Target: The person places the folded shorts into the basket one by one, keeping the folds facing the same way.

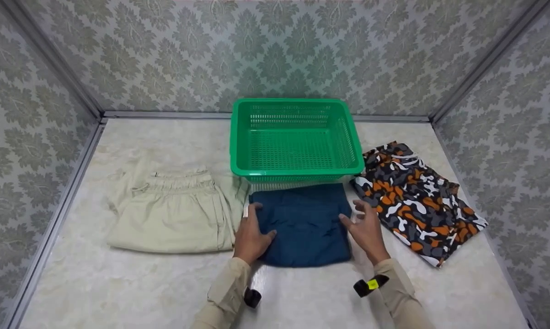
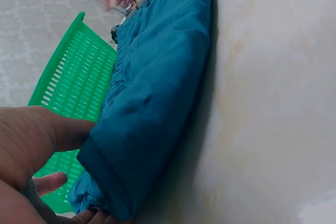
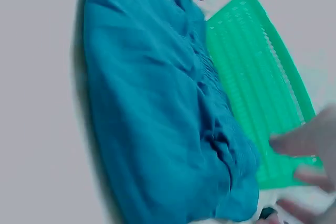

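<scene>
A person's two bare hands flanked a folded dark blue garment point(image 1: 304, 228), which lay flat on a pale tabletop point(image 1: 309, 299) between them. The left hand point(image 1: 252, 237) grasped the garment's left end, its thumb across the top and its other fingers at the edge, apparently to steady the folded layers. The right hand point(image 1: 367, 230) held nothing: its fingers were spread beside the garment's right edge, apart from the cloth in the blurred right wrist view, perhaps to leave room for adjusting that side. The gathered waistband faced away from the person, and the smooth fold lay nearest, probably making a neat edge.

Just beyond both hands stood a green plastic basket point(image 1: 284, 172), its slotted side close to the garment, likely set there to be within easy reach of either hand. To the left of the left hand lay a cream garment point(image 1: 176, 219) with a gathered waist; to the right of the right hand, camouflage-patterned shorts point(image 1: 416, 205) lay at a slant. Placing those two outside the hands seemingly left the middle for the blue one.
</scene>
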Tool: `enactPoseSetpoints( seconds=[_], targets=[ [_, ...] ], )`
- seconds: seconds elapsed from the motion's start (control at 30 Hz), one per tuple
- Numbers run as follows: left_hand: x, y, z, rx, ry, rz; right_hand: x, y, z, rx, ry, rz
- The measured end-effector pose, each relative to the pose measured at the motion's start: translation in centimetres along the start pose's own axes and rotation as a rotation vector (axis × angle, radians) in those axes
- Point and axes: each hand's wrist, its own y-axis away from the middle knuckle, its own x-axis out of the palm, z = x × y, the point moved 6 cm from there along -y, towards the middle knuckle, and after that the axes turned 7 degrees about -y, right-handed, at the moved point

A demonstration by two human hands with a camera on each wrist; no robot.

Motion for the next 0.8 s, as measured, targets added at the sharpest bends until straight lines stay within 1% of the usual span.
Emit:
enactPoseSetpoints(
  seconds=[0.1,0.17,0.23,0.4,0.47,0.5,0.53,0.6,0.67,0.8],
  targets=[
    [0.0,0.0,0.1,-0.030,0.073,0.012,-0.7,0.5,-1.4,0.241,-0.212,0.022],
    [0.0,-0.1,0.2,-0.065,0.145,0.021,-0.7,0.9,-1.7,0.340,-0.339,0.052],
    [-0.1,-0.1,0.5,-0.119,0.219,0.030,-0.4,1.1,-1.7,0.397,-0.442,0.077],
    [-0.2,-0.2,1.1,-0.248,0.399,0.033,0.5,1.1,-1.6,0.475,-0.582,0.112],
    [-0.1,-0.2,1.3,-0.290,0.478,0.054,0.9,0.8,-1.8,0.489,-0.644,0.112],
    [0.1,-0.3,1.4,-0.312,0.509,0.068,1.1,0.7,-1.9,0.496,-0.672,0.098],
    [0.2,-0.3,1.5,-0.337,0.536,0.084,1.3,0.5,-1.9,0.497,-0.697,0.099],
    [0.5,-0.3,1.8,-0.388,0.577,0.110,1.7,0.2,-1.9,0.495,-0.746,0.104],
    [0.6,-0.4,1.9,-0.425,0.598,0.121,2.0,-0.1,-1.9,0.496,-0.785,0.109],
    [0.7,-0.5,2.0,-0.468,0.627,0.131,2.8,-0.3,-2.1,0.527,-0.836,0.105]
  ],
)
